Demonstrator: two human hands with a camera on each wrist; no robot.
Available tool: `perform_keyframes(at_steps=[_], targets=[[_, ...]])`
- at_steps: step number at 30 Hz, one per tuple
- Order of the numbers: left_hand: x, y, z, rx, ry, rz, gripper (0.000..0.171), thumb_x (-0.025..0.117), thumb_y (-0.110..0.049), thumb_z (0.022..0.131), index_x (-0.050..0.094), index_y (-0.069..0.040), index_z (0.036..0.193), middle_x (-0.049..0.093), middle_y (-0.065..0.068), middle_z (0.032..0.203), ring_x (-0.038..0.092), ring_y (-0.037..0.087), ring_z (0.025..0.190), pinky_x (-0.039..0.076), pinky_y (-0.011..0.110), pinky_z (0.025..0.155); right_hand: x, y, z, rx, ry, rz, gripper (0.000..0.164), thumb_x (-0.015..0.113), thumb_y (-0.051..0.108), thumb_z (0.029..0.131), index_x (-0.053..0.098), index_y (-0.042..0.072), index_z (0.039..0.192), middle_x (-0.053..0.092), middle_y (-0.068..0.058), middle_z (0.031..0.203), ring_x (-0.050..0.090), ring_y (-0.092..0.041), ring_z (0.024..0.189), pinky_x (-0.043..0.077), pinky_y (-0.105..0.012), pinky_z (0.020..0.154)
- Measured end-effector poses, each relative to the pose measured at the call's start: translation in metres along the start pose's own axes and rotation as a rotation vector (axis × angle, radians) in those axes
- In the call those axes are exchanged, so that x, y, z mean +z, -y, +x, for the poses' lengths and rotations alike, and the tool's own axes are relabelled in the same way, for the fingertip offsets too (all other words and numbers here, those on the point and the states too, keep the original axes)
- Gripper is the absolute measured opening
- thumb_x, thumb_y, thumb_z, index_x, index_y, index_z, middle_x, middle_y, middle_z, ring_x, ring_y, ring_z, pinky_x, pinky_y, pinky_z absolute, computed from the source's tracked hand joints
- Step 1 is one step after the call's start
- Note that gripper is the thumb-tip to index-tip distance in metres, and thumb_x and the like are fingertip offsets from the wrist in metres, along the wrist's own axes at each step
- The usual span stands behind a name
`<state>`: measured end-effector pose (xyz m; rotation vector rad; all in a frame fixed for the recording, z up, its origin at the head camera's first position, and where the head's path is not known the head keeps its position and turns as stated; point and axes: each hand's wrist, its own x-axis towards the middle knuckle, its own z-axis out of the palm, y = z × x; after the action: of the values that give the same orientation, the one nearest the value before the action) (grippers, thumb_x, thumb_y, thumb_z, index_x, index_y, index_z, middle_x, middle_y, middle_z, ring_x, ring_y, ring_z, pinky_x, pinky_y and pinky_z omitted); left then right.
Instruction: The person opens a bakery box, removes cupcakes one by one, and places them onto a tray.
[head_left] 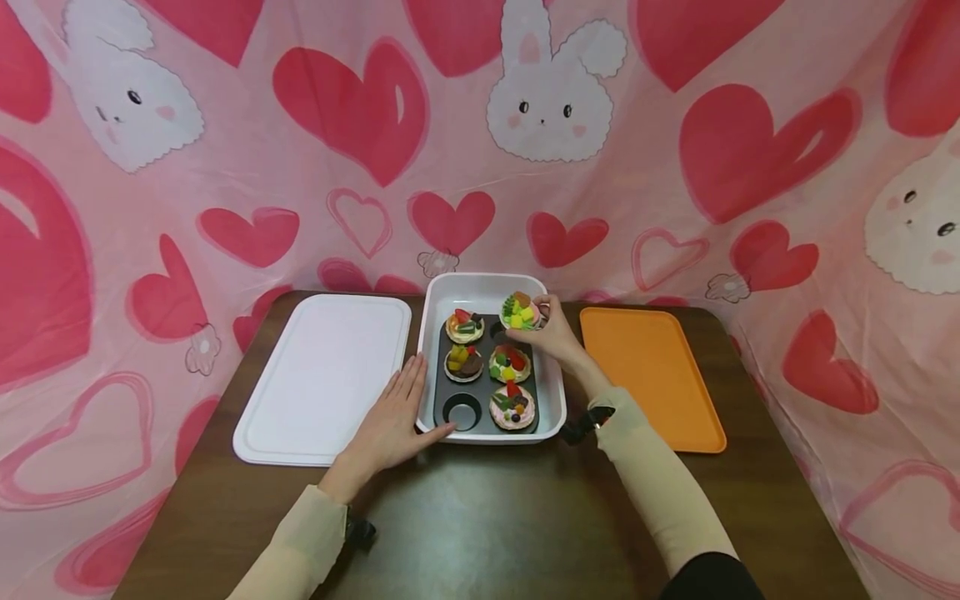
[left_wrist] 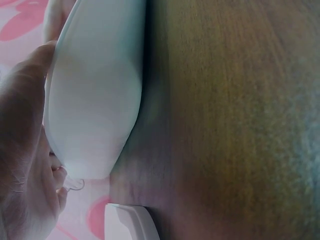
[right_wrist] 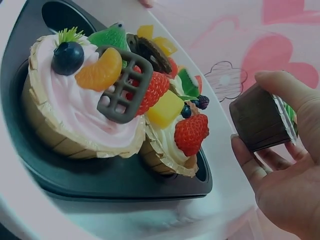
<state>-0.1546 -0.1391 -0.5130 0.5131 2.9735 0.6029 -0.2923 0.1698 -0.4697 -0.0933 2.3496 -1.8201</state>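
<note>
Inside a white bin (head_left: 556, 392) lies a dark muffin pan (head_left: 486, 414), with several fruit-topped toy cupcakes sitting in its cups. The front left cup (head_left: 462, 412) shows its bare inside. My right hand (head_left: 558, 335) pinches a cupcake (head_left: 519, 312) with yellow and green toppings, raised over the pan's far right cup. In the right wrist view its dark wrapper (right_wrist: 261, 118) shows between thumb and fingers. With straight fingers, my left hand (head_left: 392, 423) rests on the bin's left rim, thumb spread along the front. Nearest the right wrist camera is a pink-cream cupcake (right_wrist: 90, 107).
Left of the bin a white tray (head_left: 322, 375) lies on the brown table (head_left: 480, 525). An orange tray (head_left: 648, 375) lies to the right. Behind the table hangs a pink cloth (head_left: 465, 125) with hearts and rabbits.
</note>
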Motion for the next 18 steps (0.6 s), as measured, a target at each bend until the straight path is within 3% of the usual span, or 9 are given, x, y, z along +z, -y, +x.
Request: perform_keyframes(at_steps=[6,13,18], targets=[[0.001,0.0,0.001,-0.002,-0.003,-0.001,0.124,0.062,-0.081,0.094,0.01,-0.004,0.176,0.008,0.014,0.187,0.012,0.032,0.175,0.018,0.054,0.142,-0.009,-0.006,-0.003,-0.008,-0.013,-0.005,0.077,0.086,0.007,0.092,0.035,0.003,0.149,0.049,-0.023,0.151,0.053,-0.036,0.142,0.043,-0.05,0.13],[0.002,0.001,0.001,-0.002,-0.008,0.01,0.123,0.062,-0.08,0.094,0.013,-0.002,0.176,0.008,0.014,0.187,0.012,0.032,0.175,0.018,0.054,0.142,-0.027,-0.013,-0.01,-0.033,0.002,0.049,0.075,0.082,0.003,0.095,0.03,0.003,0.149,0.051,-0.02,0.147,0.054,-0.033,0.138,0.051,-0.016,0.103],[0.002,0.001,0.002,0.0,-0.008,0.008,0.123,0.062,-0.079,0.094,0.014,-0.002,0.176,0.009,0.014,0.187,0.012,0.033,0.175,0.018,0.054,0.141,-0.044,-0.019,-0.017,-0.021,-0.047,0.014,0.072,0.081,0.007,0.097,0.03,0.004,0.148,0.05,-0.022,0.146,0.054,-0.031,0.132,0.047,-0.006,0.094]])
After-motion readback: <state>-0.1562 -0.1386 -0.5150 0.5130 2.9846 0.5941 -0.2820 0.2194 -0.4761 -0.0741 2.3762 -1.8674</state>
